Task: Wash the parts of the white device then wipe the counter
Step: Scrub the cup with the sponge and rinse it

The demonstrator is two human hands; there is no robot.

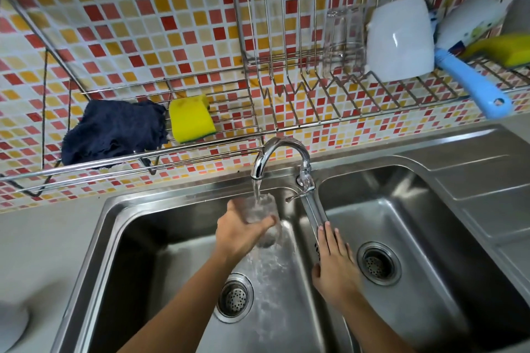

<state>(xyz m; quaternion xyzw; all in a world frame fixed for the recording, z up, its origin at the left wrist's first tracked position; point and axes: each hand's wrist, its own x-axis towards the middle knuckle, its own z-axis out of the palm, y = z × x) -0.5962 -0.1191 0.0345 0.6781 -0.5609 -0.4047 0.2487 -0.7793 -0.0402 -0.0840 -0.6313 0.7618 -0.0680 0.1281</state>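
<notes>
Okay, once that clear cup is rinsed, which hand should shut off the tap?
The right hand. Its fingertips already rest on the faucet lever, and it holds nothing. The left hand is gripping the clear cup under the running water.

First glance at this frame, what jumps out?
The running faucet at centre, pouring into a clear cup that the left hand holds over the left sink basin, with water spilling down toward the drain. The right hand lies flat on the divider by the faucet lever. Behind, the red-and-yellow mosaic wall carries a wire rack with a yellow sponge and dark blue cloth.
</notes>
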